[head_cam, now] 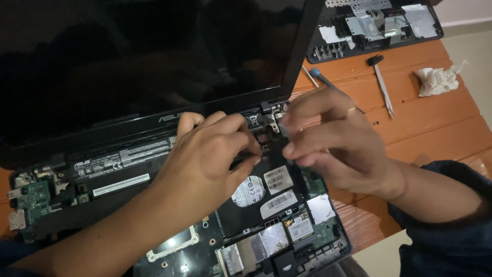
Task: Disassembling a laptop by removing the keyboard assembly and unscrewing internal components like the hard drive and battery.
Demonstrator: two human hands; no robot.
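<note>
Black laptop with green boards (silver foil patches at five o'clock) on an orange worktop; white tissue at two o'clock; navy sleeve.

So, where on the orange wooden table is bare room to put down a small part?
Bare orange wooden table lies between the metal tweezers and the crumpled white tissue, and below both toward the dark sleeve. Around the opened black laptop, where the left hand and right hand meet, it is crowded.

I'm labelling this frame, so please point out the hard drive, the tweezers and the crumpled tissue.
hard drive (pixel 259 197), head view, on its black top beside the round label.
tweezers (pixel 383 84), head view, midway along the metal arms.
crumpled tissue (pixel 438 79), head view, centre of the white wad.
</note>
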